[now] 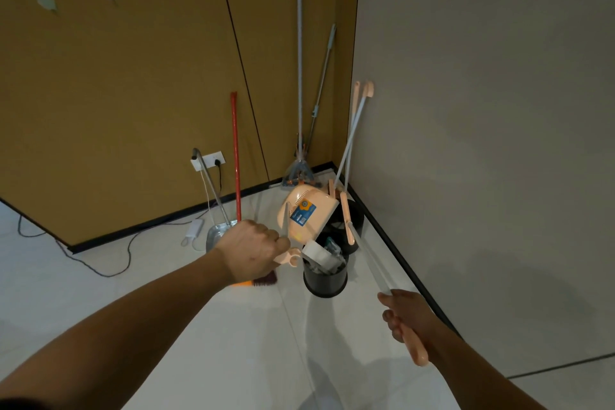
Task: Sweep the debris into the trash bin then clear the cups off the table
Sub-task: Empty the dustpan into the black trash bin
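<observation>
Tipping dustpan (307, 213) over bin (325, 278), frame centre: left hand (253, 251) fist-tight on its handle, right hand (404, 313) wrapped round broom (366, 253), shaft running up-left toward bin.

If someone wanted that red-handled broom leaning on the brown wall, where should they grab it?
Probably mid-way up the red handle, from the front. It stands nearly upright against the wall, with its bristles on the floor behind the left hand, so only the front is open.

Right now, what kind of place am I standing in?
Probably a cleaning-supplies corner of an office or similar indoor room. A mop leans in the corner, a red-handled broom and metal dustpan stand against the wall, and a full black trash bin sits on the floor.
</observation>
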`<control>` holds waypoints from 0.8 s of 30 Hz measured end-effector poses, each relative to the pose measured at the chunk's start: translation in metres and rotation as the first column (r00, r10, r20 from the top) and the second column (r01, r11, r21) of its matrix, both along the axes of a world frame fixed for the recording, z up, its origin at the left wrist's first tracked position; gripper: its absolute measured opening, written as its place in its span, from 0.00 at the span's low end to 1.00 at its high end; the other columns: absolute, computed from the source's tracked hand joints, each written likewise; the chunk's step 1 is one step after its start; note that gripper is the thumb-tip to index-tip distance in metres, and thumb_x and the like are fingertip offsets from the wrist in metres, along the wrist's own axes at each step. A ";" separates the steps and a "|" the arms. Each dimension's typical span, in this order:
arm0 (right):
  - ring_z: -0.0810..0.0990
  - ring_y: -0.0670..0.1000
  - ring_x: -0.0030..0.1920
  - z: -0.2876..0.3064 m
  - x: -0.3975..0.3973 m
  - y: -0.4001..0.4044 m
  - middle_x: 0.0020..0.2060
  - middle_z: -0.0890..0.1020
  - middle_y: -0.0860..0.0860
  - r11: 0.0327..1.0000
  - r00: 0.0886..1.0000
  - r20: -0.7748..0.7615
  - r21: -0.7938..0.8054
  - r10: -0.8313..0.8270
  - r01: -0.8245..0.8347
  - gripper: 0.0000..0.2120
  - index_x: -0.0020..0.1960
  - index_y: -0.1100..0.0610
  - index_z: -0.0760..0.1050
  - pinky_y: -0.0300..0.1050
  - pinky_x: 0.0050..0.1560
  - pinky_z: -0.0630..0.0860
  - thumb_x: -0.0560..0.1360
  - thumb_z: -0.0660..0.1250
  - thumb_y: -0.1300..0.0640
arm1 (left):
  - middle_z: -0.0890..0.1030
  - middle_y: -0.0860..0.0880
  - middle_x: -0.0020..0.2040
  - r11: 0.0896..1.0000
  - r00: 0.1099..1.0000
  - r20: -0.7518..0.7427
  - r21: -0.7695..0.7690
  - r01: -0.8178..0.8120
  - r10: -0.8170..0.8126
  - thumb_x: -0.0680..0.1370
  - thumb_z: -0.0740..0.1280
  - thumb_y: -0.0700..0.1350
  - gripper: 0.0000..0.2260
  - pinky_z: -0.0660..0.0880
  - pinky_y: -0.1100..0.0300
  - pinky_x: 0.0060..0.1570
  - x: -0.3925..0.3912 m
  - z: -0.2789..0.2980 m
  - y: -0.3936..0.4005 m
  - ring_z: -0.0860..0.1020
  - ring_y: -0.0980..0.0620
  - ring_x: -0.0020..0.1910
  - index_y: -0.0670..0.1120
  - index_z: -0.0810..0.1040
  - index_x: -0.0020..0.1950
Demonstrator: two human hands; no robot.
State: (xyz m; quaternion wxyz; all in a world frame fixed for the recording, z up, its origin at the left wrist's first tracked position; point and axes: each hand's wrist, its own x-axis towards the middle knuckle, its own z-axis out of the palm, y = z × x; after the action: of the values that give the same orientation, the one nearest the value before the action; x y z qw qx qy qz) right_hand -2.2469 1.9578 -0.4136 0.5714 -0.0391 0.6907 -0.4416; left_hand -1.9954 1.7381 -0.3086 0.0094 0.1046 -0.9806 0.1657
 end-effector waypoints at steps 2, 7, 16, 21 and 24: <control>0.66 0.47 0.23 0.001 0.003 0.001 0.26 0.71 0.52 1.000 1.000 -0.003 0.001 0.008 -0.008 0.07 0.52 0.62 0.74 0.39 0.23 0.66 0.79 0.67 0.58 | 0.81 0.51 0.42 0.997 0.996 -0.050 0.038 -0.069 0.071 0.79 0.61 0.59 0.16 0.77 0.57 0.38 0.001 0.002 -0.003 0.80 0.51 0.37 0.50 0.78 0.56; 0.68 0.46 0.23 0.002 0.005 0.004 0.27 0.72 0.53 1.000 1.000 0.014 0.012 -0.008 0.008 0.09 0.55 0.62 0.74 0.38 0.22 0.68 0.79 0.68 0.58 | 0.82 0.52 0.47 0.998 0.998 -0.006 0.022 -0.056 0.056 0.80 0.56 0.62 0.19 0.78 0.56 0.43 0.002 0.001 -0.005 0.80 0.52 0.42 0.51 0.75 0.61; 0.67 0.46 0.22 0.009 0.009 0.009 0.26 0.71 0.53 1.000 1.000 0.003 0.005 -0.014 0.014 0.07 0.53 0.62 0.73 0.38 0.23 0.67 0.79 0.67 0.59 | 0.81 0.53 0.44 0.995 0.995 -0.042 0.056 -0.086 0.088 0.80 0.56 0.61 0.18 0.77 0.56 0.41 0.005 0.008 -0.002 0.79 0.53 0.39 0.52 0.76 0.59; 0.66 0.46 0.22 0.016 0.011 0.011 0.26 0.70 0.52 1.000 1.000 0.001 -0.010 -0.023 0.023 0.06 0.51 0.61 0.72 0.38 0.22 0.66 0.79 0.67 0.59 | 0.76 0.53 0.30 0.992 0.971 -0.210 0.074 -0.099 0.113 0.76 0.70 0.54 0.09 0.71 0.62 0.25 0.006 0.023 0.002 0.73 0.54 0.25 0.49 0.80 0.44; 0.66 0.45 0.21 0.021 0.012 0.010 0.25 0.70 0.52 0.999 0.999 -0.005 -0.013 -0.039 0.039 0.06 0.52 0.62 0.73 0.37 0.21 0.66 0.79 0.67 0.60 | 0.75 0.53 0.28 0.988 0.960 -0.239 0.067 -0.136 0.149 0.75 0.71 0.54 0.09 0.70 0.62 0.23 0.003 0.029 0.001 0.71 0.53 0.24 0.49 0.79 0.42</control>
State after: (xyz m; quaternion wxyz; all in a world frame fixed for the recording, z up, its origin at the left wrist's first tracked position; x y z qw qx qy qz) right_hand -2.2347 1.9674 -0.3925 0.5605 -0.0307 0.6901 -0.4568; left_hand -1.9924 1.7389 -0.2794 0.1151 0.1946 -0.9658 0.1271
